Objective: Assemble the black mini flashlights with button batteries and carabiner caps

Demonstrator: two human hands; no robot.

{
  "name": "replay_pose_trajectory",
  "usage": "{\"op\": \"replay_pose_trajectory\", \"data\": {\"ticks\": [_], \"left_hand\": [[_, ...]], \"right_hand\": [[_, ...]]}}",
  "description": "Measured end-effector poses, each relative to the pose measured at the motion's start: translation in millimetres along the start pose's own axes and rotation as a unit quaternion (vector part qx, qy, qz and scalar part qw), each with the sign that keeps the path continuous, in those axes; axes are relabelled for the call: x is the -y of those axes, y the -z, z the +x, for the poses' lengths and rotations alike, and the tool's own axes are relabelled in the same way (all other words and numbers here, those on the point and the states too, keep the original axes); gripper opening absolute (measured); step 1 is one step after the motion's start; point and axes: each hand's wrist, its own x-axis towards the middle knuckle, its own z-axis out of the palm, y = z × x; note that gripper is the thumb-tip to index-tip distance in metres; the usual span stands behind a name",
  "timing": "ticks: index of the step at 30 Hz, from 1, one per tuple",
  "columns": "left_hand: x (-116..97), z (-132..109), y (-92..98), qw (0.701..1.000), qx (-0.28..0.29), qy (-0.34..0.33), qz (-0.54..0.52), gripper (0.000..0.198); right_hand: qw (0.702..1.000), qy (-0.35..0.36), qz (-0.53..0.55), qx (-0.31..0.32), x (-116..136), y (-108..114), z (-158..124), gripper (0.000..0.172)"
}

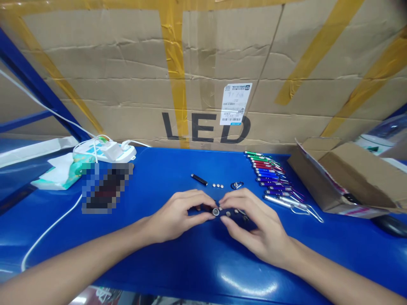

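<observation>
Near the middle of the blue table, my left hand (179,214) pinches a small dark tube (215,212) between thumb and fingertips. The tube's round, silver-rimmed mouth faces me. Just right of it is my right hand (259,226), its thumb and index finger apart. By that index fingertip shows a small shiny piece, too blurred to name. Beneath the right hand lie a button cell (228,214) and a partly hidden metal clip (243,214). Beyond my hands are a black penlight barrel (199,179), a short row of button cells (218,185) and a loose clip (237,185).
Several coloured penlights (269,173) lie in a column on the right, beside an open cardboard box (343,182). To the left are a white power strip (104,150), a tissue pack (60,171) and a pixelated object (108,188). A large taped carton (136,84) stands behind the table.
</observation>
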Motion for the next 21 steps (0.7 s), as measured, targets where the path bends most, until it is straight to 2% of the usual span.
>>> {"op": "replay_pose_trajectory", "data": {"ticks": [3, 5, 9, 15, 18, 21], "left_hand": [[1.3, -0.1, 1.4, 1.000, -0.001, -0.028, 0.008, 0.015], [2.3, -0.2, 1.9, 0.999, 0.002, -0.034, 0.014, 0.016], [0.4, -0.4, 2.6, 0.999, 0.002, -0.011, 0.030, 0.018], [-7.6, -0.2, 6.2, 0.989, 0.073, 0.001, 0.126, 0.024], [-7.6, -0.2, 6.9, 0.981, 0.096, -0.004, 0.169, 0.022], [-6.1, -0.2, 7.2, 0.975, 0.095, -0.018, 0.200, 0.022]], "right_hand": [[0.999, -0.012, -0.034, -0.033, -0.6, 3.2, 0.9, 0.022], [0.998, -0.010, -0.051, -0.033, -1.5, 4.7, 1.0, 0.020], [0.998, -0.007, -0.057, -0.031, -2.3, 5.7, 0.8, 0.020], [0.991, -0.044, -0.102, -0.068, -7.1, 8.4, 2.3, 0.013], [0.992, -0.052, -0.110, -0.033, -11.4, 12.5, 3.1, 0.011], [0.990, -0.045, -0.116, 0.072, -14.7, 15.6, 2.7, 0.010]]}}
